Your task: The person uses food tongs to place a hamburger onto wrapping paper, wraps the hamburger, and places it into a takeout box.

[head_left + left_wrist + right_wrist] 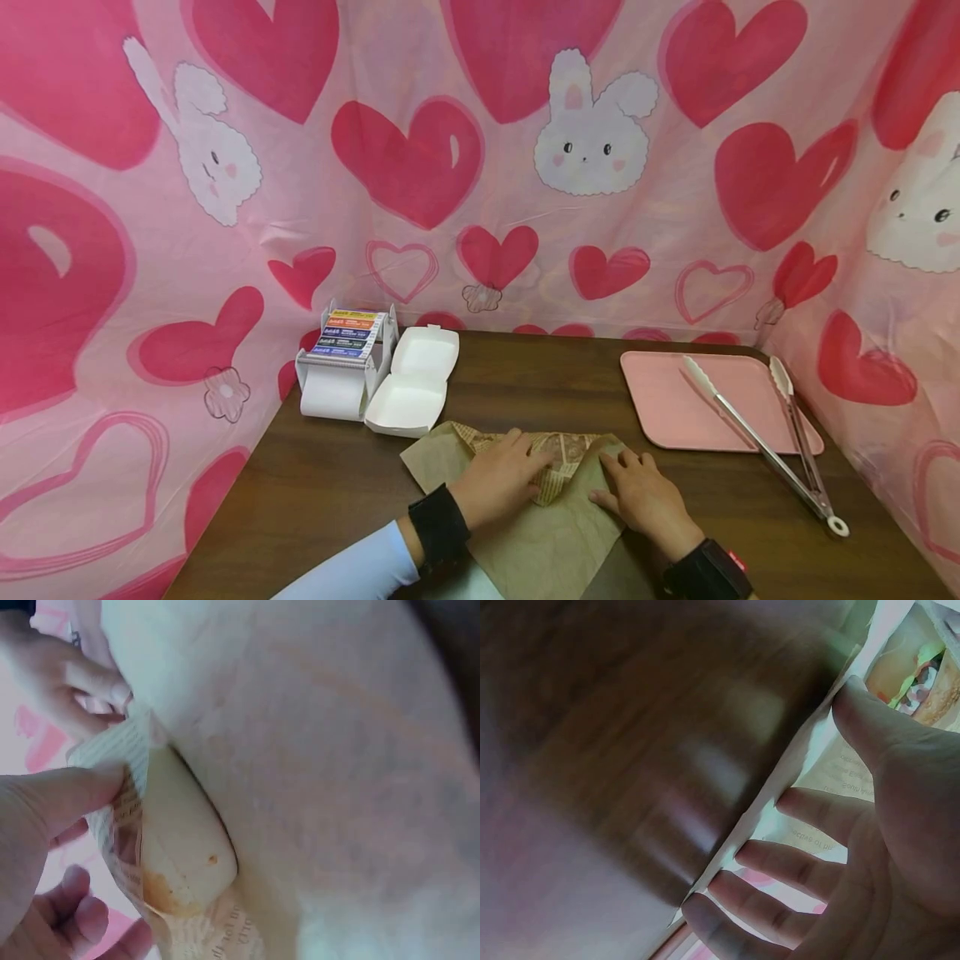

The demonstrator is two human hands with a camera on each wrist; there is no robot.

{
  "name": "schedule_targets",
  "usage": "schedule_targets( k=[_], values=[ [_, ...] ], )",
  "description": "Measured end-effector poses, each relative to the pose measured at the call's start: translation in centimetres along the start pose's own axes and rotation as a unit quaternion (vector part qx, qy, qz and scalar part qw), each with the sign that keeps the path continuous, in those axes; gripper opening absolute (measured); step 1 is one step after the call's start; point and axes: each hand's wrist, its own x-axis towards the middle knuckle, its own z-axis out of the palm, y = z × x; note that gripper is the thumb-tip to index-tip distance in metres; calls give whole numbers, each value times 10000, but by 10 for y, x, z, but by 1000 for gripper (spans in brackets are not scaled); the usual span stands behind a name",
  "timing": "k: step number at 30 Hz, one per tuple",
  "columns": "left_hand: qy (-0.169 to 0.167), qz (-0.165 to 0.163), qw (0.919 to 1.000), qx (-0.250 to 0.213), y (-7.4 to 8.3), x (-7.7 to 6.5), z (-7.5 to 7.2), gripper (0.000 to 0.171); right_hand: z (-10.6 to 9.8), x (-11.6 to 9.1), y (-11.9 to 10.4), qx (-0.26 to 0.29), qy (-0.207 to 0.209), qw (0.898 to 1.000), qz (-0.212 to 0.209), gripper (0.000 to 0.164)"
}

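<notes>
A sheet of brown wrapping paper (536, 546), printed on one face, lies on the table with its far edge folded toward me. My left hand (495, 479) holds the folded flap; in the left wrist view its thumb (82, 787) lies on the printed side with a finger behind. Inside the fold is a sandwich (191, 847) in pale, browned bread, hidden from the head view. Green and red filling (922, 675) shows in the right wrist view. With fingers spread and nearly straight, my right hand (645, 496) touches the paper's right edge with its fingertips (754, 851).
A pink tray (660, 408) lies at the right, with spread metal tongs (765, 450) resting across it and over its front edge. At the back left stand an open white takeaway box (408, 404) and a dispenser (345, 358) with colourful strips. Heart-patterned cloth walls surround the table.
</notes>
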Motion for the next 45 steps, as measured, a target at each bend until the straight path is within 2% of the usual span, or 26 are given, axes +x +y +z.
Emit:
schedule_targets(
  k=[3, 6, 9, 12, 20, 25, 31, 45],
  values=[
    [-136, -332, 9993, -114, -6, 5, 0, 66, 0, -1, 0, -13, -6, 10000, 21, 68],
    [-409, -562, 9969, -361, -12, 8, 0, 75, 0, -1, 0, -33, -28, 10000, 43, 68],
    [-707, -572, 9934, -698, -17, 10, 1, 78, 1, -1, 0, -57, -36, 10000, 42, 69],
    [-844, -480, 9915, -870, -19, 9, 1, 80, 1, -1, 0, -71, -46, 10000, 46, 69],
    [-707, -444, 9918, -969, -23, 8, 5, 83, -1, 2, 0, -99, -92, 9999, 78, 70],
    [-659, -201, 9938, -877, -25, 6, 5, 79, -3, 2, -1, -46, -101, 9999, 85, 70],
    [-766, 8, 9929, -907, -25, 2, 5, 74, -3, 1, -1, -53, -112, 9999, 81, 69],
    [-731, 80, 9940, -809, -27, 3, 6, 73, -6, 1, 0, 14, 80, 10000, 4, 69]
  ],
)
